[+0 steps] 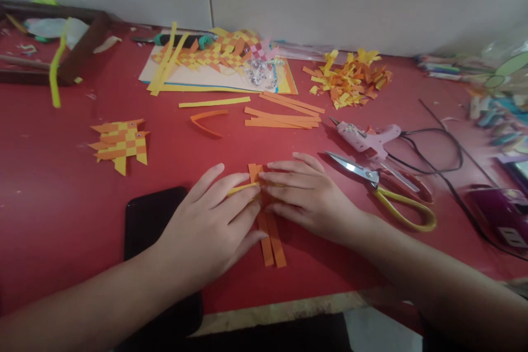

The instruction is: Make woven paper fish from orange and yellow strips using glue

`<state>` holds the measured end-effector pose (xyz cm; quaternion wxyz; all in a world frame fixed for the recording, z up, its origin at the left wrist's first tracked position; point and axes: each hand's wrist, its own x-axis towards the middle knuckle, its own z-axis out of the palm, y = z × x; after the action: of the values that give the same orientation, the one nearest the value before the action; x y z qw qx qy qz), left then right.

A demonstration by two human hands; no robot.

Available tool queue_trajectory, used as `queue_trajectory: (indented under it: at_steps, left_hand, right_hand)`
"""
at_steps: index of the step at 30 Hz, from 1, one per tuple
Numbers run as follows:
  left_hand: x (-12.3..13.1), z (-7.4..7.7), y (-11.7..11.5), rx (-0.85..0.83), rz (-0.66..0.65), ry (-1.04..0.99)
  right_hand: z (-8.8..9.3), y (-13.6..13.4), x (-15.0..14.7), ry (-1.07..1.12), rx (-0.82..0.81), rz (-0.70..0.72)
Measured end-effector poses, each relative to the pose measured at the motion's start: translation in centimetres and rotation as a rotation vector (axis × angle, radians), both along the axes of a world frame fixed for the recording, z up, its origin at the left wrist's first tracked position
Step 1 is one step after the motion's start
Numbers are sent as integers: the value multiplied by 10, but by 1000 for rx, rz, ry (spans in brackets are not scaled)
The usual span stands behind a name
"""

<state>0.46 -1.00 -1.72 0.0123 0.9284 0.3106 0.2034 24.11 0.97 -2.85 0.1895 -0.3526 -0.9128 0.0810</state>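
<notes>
Orange strips (270,236) pinned flat under both hands; left hand (214,220) and right hand (307,192) pinch a yellow strip (243,188) crosswise. Scissors (383,187) right.

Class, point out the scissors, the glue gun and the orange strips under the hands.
scissors (374,178), head view, on the pivot.
glue gun (365,141), head view, on the pink body.
orange strips (273,243), head view, on their lower ends.

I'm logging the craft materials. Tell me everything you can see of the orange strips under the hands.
Two narrow orange paper strips lie flat, side by side, on the red table. Near ends stick out below the hands; far ends show between the fingertips. The left hand and right hand press on them; a yellow strip crosses them.
</notes>
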Motion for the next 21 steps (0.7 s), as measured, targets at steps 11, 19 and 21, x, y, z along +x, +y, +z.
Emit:
queue_trajectory:
  at_steps: [11,19,21]
  left_hand:
    - [3,-4,1,-13,-72,16]
    - [3,-4,1,13,-64,16]
    - [3,-4,0,12,-63,25]
  right_hand:
    - [0,1,0,-27,-16,-7]
    - [1,2,0,-13,-25,1]
    - [0,2,0,-7,-20,6]
